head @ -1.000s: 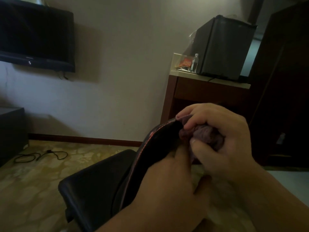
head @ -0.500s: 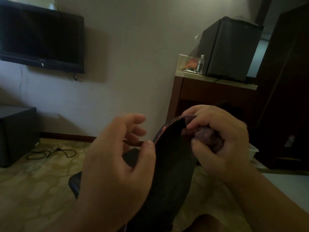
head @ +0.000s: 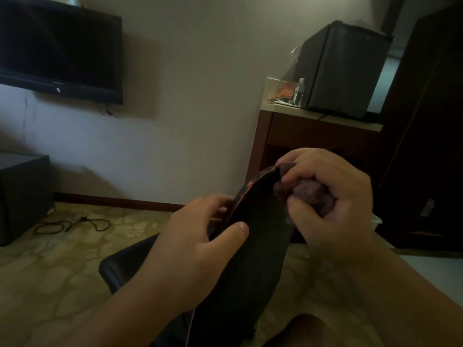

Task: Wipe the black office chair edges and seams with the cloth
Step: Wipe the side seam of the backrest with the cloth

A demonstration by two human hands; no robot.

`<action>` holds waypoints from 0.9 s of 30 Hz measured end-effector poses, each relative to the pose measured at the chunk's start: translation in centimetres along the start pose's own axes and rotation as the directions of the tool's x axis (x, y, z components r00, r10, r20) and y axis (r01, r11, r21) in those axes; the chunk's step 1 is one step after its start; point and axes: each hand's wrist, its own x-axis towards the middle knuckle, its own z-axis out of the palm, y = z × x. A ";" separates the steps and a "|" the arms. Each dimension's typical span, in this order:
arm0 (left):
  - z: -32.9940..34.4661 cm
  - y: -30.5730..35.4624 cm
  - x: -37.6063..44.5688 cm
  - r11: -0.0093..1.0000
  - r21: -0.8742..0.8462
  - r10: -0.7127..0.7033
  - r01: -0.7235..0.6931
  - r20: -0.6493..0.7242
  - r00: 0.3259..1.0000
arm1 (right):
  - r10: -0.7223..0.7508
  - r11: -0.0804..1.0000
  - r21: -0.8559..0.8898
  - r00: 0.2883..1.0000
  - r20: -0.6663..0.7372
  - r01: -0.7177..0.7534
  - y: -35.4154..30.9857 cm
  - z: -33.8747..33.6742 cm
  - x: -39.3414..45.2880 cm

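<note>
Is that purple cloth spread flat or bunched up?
Bunched up: the purple cloth is a wad gripped in the right hand, pressed against the black chair's backrest edge.

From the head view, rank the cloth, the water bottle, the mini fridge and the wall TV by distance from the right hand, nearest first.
1. Cloth: bunched in the right hand, against the chair back's top edge.
2. Water bottle: on the counter beyond, up and slightly left.
3. Mini fridge: beside the bottle; too close to call between the two.
4. Wall TV: far left.
</note>
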 end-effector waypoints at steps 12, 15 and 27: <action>1.8 -0.2 0.4 0.995 -0.096 0.014 -0.008 0.058 0.998 | -0.004 1.000 -0.013 1.000 0.018 0.004 0.7 -1.7 -0.9; 2.4 -0.2 0.7 0.995 -0.095 0.017 -0.009 0.076 0.997 | -0.008 1.000 -0.005 1.000 0.026 0.009 1.0 -2.0 -1.0; 6.1 0.1 2.5 0.997 -0.074 0.042 -0.037 0.074 0.996 | 0.026 0.999 -0.022 1.000 -0.010 -0.027 3.7 -4.1 -2.2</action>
